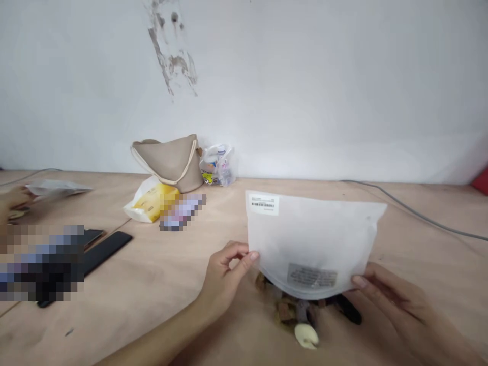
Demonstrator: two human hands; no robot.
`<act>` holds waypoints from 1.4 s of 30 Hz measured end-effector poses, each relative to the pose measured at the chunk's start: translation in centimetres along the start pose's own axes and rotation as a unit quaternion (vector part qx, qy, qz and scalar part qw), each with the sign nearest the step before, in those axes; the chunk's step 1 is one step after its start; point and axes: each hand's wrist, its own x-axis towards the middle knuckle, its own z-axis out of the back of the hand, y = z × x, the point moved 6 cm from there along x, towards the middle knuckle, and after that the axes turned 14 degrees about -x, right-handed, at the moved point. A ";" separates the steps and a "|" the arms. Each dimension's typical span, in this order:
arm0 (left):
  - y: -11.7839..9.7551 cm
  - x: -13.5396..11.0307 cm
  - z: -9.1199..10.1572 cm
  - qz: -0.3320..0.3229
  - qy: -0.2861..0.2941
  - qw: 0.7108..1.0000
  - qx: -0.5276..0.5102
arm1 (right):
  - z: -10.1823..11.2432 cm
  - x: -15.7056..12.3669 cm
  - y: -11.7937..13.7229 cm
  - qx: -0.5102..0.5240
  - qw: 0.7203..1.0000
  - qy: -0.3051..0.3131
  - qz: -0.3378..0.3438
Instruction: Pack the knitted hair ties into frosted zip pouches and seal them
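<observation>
White plastic pouch [312, 239] upright between left hand [224, 284] and right hand [392, 305], each pinching one side edge.

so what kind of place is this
Probably a plain workroom or packing area: there's a long plywood worktable, a scuffed white wall, and a white pouch with a barcode label.

Head-worn view, facing forward and down, close over the hands [223, 284], wall [305, 91] beyond
</observation>
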 end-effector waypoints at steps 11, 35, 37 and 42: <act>4.2 6.8 -3.1 0.114 -0.029 0.973 -0.197 | -3.2 7.3 -0.9 0.228 0.967 -0.039 -0.103; 4.3 1.8 -3.8 0.187 0.026 0.953 -0.238 | -5.5 2.7 1.1 0.258 0.958 0.078 -0.096; 3.7 2.0 -3.3 0.146 0.023 0.967 -0.210 | -5.3 2.7 0.8 0.247 0.962 0.058 -0.097; 2.1 3.1 -1.0 0.010 -0.081 0.990 -0.116 | -4.0 4.2 0.0 0.177 0.981 -0.022 -0.081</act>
